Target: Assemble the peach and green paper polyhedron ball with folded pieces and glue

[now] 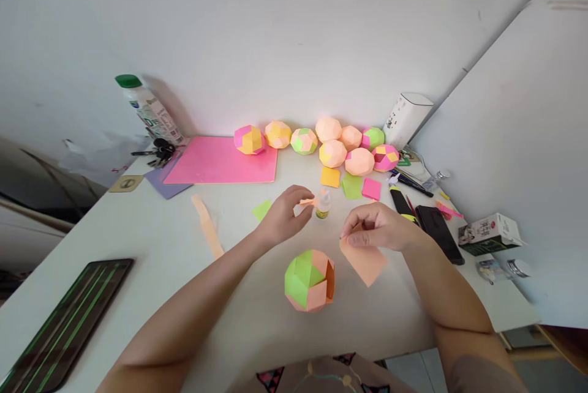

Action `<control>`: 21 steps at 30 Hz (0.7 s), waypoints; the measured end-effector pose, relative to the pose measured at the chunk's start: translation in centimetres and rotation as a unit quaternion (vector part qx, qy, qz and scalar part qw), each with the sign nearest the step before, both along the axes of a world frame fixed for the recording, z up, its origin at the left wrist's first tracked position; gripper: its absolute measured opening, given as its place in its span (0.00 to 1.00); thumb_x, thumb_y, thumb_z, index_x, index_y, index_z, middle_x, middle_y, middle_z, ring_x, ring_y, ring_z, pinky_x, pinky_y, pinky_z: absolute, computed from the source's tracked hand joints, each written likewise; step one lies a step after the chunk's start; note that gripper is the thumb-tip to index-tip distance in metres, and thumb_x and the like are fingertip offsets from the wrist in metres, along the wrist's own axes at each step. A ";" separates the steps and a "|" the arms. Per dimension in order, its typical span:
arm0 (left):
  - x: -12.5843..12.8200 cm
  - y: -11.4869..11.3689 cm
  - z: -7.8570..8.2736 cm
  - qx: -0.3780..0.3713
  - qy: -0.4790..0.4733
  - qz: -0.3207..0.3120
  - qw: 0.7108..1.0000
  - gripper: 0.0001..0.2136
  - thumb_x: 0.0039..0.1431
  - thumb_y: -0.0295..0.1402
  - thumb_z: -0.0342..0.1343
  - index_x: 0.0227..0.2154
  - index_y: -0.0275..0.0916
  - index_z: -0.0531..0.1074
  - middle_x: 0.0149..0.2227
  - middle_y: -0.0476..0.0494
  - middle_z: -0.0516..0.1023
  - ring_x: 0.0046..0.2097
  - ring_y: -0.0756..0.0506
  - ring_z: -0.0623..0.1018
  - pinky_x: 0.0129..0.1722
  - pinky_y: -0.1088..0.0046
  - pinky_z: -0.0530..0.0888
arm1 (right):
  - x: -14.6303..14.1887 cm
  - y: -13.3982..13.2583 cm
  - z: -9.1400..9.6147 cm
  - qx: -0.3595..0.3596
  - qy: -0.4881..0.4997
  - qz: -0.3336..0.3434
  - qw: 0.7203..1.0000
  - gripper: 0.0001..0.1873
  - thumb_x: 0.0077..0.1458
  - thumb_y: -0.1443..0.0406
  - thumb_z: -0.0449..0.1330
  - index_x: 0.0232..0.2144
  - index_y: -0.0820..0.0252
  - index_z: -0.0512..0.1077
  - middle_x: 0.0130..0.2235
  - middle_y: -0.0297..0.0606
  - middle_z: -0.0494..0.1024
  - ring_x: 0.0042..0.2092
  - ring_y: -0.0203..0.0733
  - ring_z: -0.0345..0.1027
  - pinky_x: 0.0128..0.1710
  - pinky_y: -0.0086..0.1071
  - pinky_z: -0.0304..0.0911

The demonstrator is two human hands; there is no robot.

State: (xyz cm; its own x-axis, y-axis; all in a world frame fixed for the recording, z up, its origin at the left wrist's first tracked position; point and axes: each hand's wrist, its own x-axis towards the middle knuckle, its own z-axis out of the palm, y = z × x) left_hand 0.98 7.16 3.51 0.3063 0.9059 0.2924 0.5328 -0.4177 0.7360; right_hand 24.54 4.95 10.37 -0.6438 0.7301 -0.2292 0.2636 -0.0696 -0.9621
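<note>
My left hand is closed, with thumb and fingers around a small peach paper piece, just left of a small clear glue bottle. The bottle stands upright. My right hand pinches a peach paper sheet by its upper left corner, and the sheet hangs down below the fingers. Between my forearms rests a green and peach faceted paper ball, with an opening on its right side. A green paper piece lies beside my left wrist.
Several finished-looking paper balls line the wall, one on a pink board. Stacks of orange notes and pink notes lie before them. A phone sits right, a dark tablet left, and a bottle back left.
</note>
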 end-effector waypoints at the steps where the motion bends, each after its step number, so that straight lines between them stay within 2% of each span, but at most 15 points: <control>1: -0.4 -1.1 1.1 -0.011 0.003 -0.040 0.999 0.11 0.60 0.33 0.51 0.45 0.42 0.71 0.48 0.43 0.75 0.48 0.44 0.76 0.47 0.66 0.76 | -0.1 0.0 -0.2 -0.017 -0.007 0.030 0.999 0.12 0.48 0.58 0.68 0.31 0.62 0.77 0.31 0.36 0.78 0.30 0.32 0.68 0.28 0.25 0.61; 3: -1.4 -3.3 2.7 -0.040 0.031 -0.187 0.981 0.17 0.60 0.33 0.53 0.52 0.45 0.67 0.55 0.42 0.71 0.55 0.42 0.73 0.52 0.63 0.74 | -0.5 -0.1 -0.5 -0.043 -0.022 0.081 0.996 0.11 0.48 0.59 0.68 0.31 0.62 0.77 0.30 0.34 0.78 0.30 0.32 0.68 0.28 0.25 0.61; 4: -1.9 -4.4 3.0 -0.048 0.054 -0.234 0.970 0.21 0.60 0.33 0.54 0.56 0.46 0.64 0.58 0.41 0.69 0.58 0.40 0.71 0.52 0.63 0.74 | -0.7 -0.2 -0.6 -0.049 -0.028 0.101 0.993 0.11 0.48 0.59 0.68 0.31 0.62 0.77 0.30 0.34 0.78 0.30 0.32 0.68 0.28 0.25 0.61; 6: -2.8 -6.2 3.0 -0.062 0.079 -0.266 0.959 0.28 0.59 0.34 0.57 0.61 0.47 0.57 0.62 0.37 0.64 0.58 0.38 0.71 0.50 0.61 0.76 | -1.0 -0.3 -1.0 -0.056 -0.037 0.129 0.989 0.11 0.49 0.60 0.67 0.31 0.62 0.77 0.31 0.34 0.79 0.30 0.31 0.69 0.28 0.24 0.61; 9: -3.3 -8.2 1.7 -0.064 0.057 -0.262 0.961 0.39 0.56 0.37 0.60 0.66 0.46 0.44 0.66 0.31 0.54 0.63 0.34 0.64 0.52 0.55 0.74 | -1.4 -0.4 -1.7 -0.066 -0.045 0.159 0.984 0.11 0.50 0.59 0.67 0.33 0.62 0.77 0.34 0.35 0.79 0.32 0.32 0.69 0.29 0.24 0.61; 13: -3.0 -10.0 -0.6 -0.053 -0.019 -0.268 0.962 0.37 0.58 0.37 0.59 0.65 0.47 0.44 0.67 0.29 0.46 0.69 0.32 0.49 0.58 0.47 0.66 | -1.9 -0.8 -2.5 -0.066 -0.042 0.182 0.980 0.11 0.51 0.59 0.66 0.33 0.62 0.77 0.34 0.36 0.79 0.33 0.33 0.70 0.30 0.24 0.61; 17: -2.6 -11.6 -2.4 -0.048 -0.028 -0.182 0.982 0.25 0.66 0.36 0.49 0.63 0.48 0.49 0.65 0.31 0.50 0.66 0.33 0.55 0.56 0.49 0.69 | -2.3 -1.3 -2.3 -0.046 -0.046 0.174 0.983 0.11 0.52 0.59 0.65 0.34 0.62 0.77 0.35 0.36 0.79 0.35 0.34 0.71 0.31 0.25 0.62; 21: -2.1 -12.4 -3.1 0.015 0.025 -0.114 0.993 0.28 0.65 0.41 0.48 0.65 0.49 0.45 0.64 0.30 0.49 0.63 0.32 0.59 0.54 0.48 0.70 | -2.7 -1.5 -2.2 -0.029 -0.038 0.148 0.988 0.11 0.52 0.59 0.65 0.34 0.62 0.76 0.34 0.35 0.77 0.33 0.33 0.67 0.31 0.25 0.60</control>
State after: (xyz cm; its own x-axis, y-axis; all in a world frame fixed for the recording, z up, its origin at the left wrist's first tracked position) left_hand -1.15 -5.27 0.37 0.5178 0.8020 0.2979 0.4572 -0.5537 0.6960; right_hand 21.82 3.40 8.15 -0.8065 0.4964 -0.3210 0.3521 -0.0329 -0.9354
